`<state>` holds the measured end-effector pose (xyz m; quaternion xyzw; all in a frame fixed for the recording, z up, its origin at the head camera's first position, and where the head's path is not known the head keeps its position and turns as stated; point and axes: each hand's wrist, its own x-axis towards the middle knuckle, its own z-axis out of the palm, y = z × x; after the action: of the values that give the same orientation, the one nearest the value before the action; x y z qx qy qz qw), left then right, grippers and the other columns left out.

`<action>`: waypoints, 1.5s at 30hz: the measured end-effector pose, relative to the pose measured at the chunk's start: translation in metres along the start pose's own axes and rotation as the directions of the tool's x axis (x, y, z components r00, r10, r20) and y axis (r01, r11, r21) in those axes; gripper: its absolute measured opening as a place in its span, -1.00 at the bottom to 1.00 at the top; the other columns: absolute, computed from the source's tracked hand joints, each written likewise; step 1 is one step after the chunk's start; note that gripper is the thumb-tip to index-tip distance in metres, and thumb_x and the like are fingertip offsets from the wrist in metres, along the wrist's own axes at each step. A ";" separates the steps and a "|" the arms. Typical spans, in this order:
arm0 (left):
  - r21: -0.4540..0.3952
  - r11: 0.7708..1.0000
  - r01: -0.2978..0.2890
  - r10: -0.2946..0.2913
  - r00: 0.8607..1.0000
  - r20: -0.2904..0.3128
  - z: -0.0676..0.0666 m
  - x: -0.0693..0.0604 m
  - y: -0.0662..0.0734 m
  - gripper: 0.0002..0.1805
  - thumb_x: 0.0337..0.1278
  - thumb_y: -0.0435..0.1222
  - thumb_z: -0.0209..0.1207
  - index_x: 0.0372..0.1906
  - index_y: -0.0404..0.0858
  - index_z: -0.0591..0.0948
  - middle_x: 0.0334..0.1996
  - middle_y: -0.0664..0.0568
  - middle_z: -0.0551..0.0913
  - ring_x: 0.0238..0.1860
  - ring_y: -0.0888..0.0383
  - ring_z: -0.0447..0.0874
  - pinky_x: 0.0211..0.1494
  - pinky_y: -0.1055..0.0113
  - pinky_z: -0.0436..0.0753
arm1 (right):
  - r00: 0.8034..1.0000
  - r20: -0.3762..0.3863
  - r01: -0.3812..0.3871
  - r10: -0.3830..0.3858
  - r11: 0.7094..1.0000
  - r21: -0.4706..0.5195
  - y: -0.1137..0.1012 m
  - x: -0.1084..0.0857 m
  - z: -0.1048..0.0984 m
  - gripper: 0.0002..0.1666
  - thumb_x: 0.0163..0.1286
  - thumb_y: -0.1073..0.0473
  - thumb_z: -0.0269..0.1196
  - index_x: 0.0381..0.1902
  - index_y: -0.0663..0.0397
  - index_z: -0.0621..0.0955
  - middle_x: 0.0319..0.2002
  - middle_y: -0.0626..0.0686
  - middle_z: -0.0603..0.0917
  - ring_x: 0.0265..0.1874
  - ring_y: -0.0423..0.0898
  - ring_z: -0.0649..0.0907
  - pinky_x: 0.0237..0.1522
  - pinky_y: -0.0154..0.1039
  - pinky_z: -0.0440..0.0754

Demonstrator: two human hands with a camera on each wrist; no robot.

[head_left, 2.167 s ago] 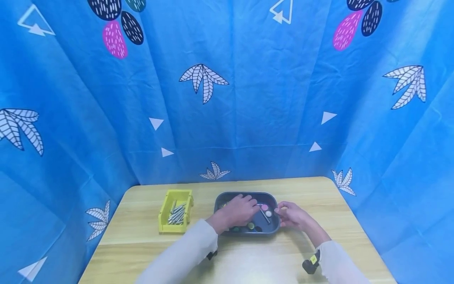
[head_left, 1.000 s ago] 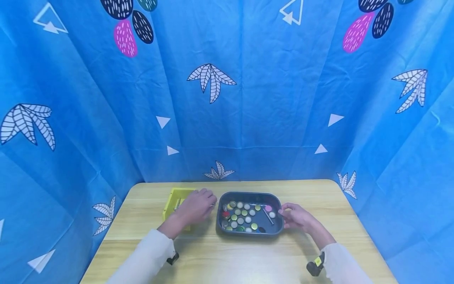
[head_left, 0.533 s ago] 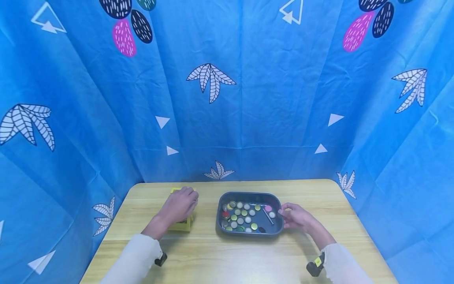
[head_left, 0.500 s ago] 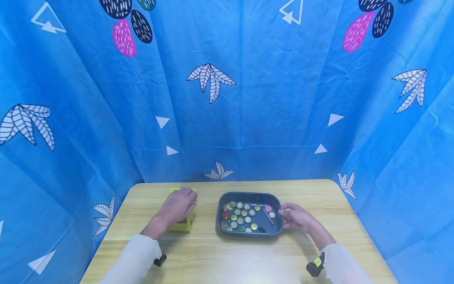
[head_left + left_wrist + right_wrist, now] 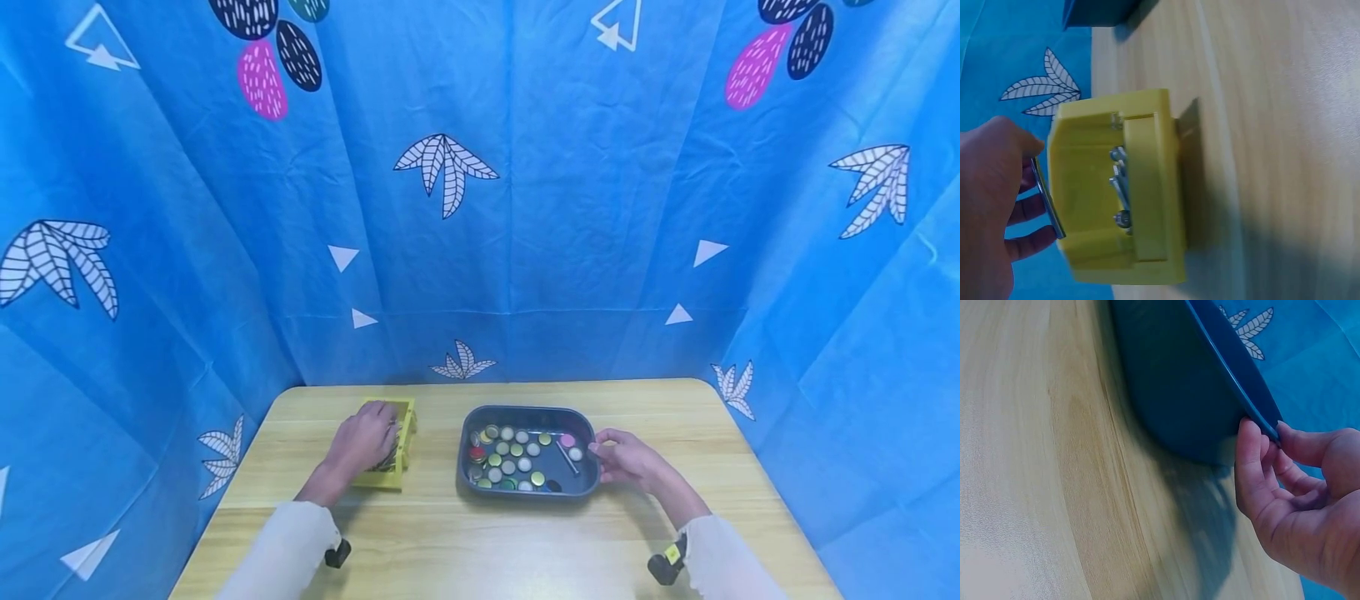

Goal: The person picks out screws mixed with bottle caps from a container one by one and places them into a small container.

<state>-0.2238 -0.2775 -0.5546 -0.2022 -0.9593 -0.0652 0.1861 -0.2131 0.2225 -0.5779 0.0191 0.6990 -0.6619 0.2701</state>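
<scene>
My left hand (image 5: 363, 437) is over the yellow bin (image 5: 408, 433) at the left of the table. In the left wrist view its thumb and fingers pinch a slim metal bolt (image 5: 1047, 199) at the bin's edge. Several more bolts (image 5: 1120, 187) lie inside, partly hidden by the bin's front wall. On the right, my right hand (image 5: 628, 458) holds the rim of a dark grey tray (image 5: 528, 493), thumb on top and fingers beneath, as the right wrist view shows. Bottle caps (image 5: 524, 464) in several colours and one bolt (image 5: 567, 457) lie in the tray.
Both containers stand on a light wooden table (image 5: 480, 542), with a gap between them. A blue patterned curtain (image 5: 480, 250) hangs behind the table and along both sides. Each wrist carries a small black camera (image 5: 663, 568).
From above the tray, my left hand has moved left to the yellow bin and then lower into it. My right hand has stayed on the tray's rim.
</scene>
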 end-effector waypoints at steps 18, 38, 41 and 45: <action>0.087 0.994 0.061 -0.077 0.977 0.197 0.027 -0.010 0.003 -0.85 0.32 -0.34 0.20 -0.13 -0.35 0.64 -0.38 -0.08 0.60 -0.40 0.09 0.55 -0.45 0.21 0.69 | 1.000 -0.020 0.006 -0.007 1.000 -0.023 -0.003 -0.003 0.004 -0.74 0.57 0.24 0.12 0.08 0.31 0.44 -0.16 0.13 0.67 -0.26 -0.05 0.69 -0.19 -0.22 0.78; 0.075 0.996 0.038 -0.054 0.971 0.231 0.032 -0.011 0.003 -0.80 0.28 -0.36 0.25 -0.06 -0.36 0.65 -0.35 -0.11 0.63 -0.35 0.05 0.61 -0.27 0.14 0.75 | 1.000 -0.003 0.012 -0.012 1.000 -0.007 -0.001 -0.002 0.001 -0.71 0.57 0.27 0.09 0.12 0.35 0.40 -0.14 0.17 0.67 -0.26 -0.05 0.70 -0.20 -0.23 0.78; 0.050 0.998 0.043 -0.053 0.972 0.229 0.031 -0.011 0.003 -0.83 0.29 -0.37 0.23 -0.09 -0.36 0.64 -0.37 -0.10 0.63 -0.37 0.06 0.60 -0.28 0.15 0.75 | 1.000 -0.002 0.018 -0.018 1.000 -0.015 -0.001 -0.002 0.001 -0.69 0.58 0.27 0.08 0.13 0.38 0.39 -0.13 0.19 0.67 -0.27 -0.04 0.70 -0.20 -0.23 0.78; 0.012 0.997 0.071 -0.072 0.970 0.231 0.027 -0.009 0.004 -0.87 0.35 -0.35 0.20 -0.12 -0.34 0.65 -0.36 -0.09 0.65 -0.36 0.08 0.59 -0.29 0.17 0.73 | 1.000 0.001 0.019 -0.019 1.000 -0.006 -0.002 -0.002 0.001 -0.70 0.57 0.27 0.08 0.13 0.37 0.39 -0.12 0.20 0.66 -0.26 -0.05 0.69 -0.19 -0.23 0.78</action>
<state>-0.2231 -0.2724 -0.5827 -0.1734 -0.9812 -0.0459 0.0711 -0.2115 0.2217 -0.5754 0.0113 0.7012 -0.6622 0.2640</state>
